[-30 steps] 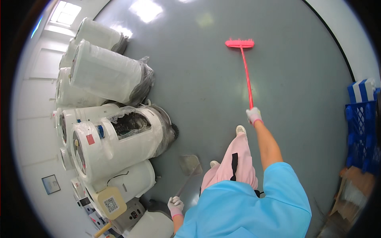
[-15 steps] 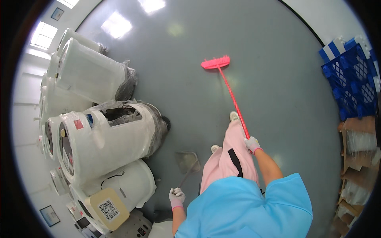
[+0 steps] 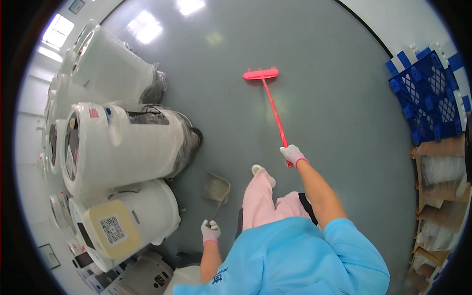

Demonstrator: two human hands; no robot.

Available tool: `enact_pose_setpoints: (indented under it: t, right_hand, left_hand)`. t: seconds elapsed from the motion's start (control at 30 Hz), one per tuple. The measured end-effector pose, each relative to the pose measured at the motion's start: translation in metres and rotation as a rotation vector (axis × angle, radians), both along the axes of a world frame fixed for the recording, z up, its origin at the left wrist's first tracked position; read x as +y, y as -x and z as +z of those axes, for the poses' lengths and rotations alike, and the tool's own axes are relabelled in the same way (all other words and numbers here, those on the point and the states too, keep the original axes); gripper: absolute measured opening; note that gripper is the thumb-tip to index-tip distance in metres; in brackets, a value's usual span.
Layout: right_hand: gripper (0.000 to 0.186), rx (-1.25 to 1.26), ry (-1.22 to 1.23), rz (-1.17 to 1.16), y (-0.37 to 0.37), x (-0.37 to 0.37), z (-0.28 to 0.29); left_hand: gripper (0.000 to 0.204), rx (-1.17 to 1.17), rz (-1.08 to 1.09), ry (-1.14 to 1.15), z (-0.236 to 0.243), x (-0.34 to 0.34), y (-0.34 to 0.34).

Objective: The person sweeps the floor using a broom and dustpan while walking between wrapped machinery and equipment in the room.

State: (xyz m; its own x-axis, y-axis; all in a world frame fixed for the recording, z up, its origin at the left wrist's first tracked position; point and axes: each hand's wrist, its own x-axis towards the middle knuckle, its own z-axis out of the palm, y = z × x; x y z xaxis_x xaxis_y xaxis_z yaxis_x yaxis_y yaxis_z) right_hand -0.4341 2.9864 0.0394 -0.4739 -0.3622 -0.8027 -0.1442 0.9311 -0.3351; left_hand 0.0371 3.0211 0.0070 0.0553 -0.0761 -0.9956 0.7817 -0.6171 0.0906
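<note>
Broom (image 3: 275, 114) and dustpan (image 3: 216, 189), both gripped

Right hand (image 3: 293, 154), white-gloved, was curled tight round the broom's red handle near its end; the broom head (image 3: 260, 74) sat well right of the wrapped machine (image 3: 128, 147). Left hand (image 3: 210, 231), also gloved, was folded round the dustpan's handle. Pan was near the machine's lower right; could not tell whether it touched floor (image 3: 339, 113).

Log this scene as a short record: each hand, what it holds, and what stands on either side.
Left hand: white glove, closed on the handle of a dustpan
Right hand: white glove, gripping a red broom near the handle's end
Broom head: out ahead, over gray floor
Left side: white rounded machines, some film-wrapped
Right side: blue pallet, cardboard
</note>
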Motion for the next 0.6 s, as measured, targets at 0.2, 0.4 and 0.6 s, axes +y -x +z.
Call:
enact_pose_setpoints:
  t: [0.2, 0.4, 0.6]
  right_hand:
    - [0.039, 0.016, -0.101, 0.06, -0.04, 0.158, -0.01]
    - [0.047, -0.031, -0.15, 0.017, -0.111, 0.45, -0.042]
    - [0.044, -0.376, -0.566, -0.129, -0.212, 0.628, 0.085]
  left_hand:
    - [0.024, -0.01, 0.042, 0.042, -0.01, 0.046, -0.011]
    - [0.021, -0.006, -0.01, 0.122, -0.02, 0.107, -0.026]
    - [0.018, -0.056, -0.033, 0.066, -0.019, 0.149, -0.056]
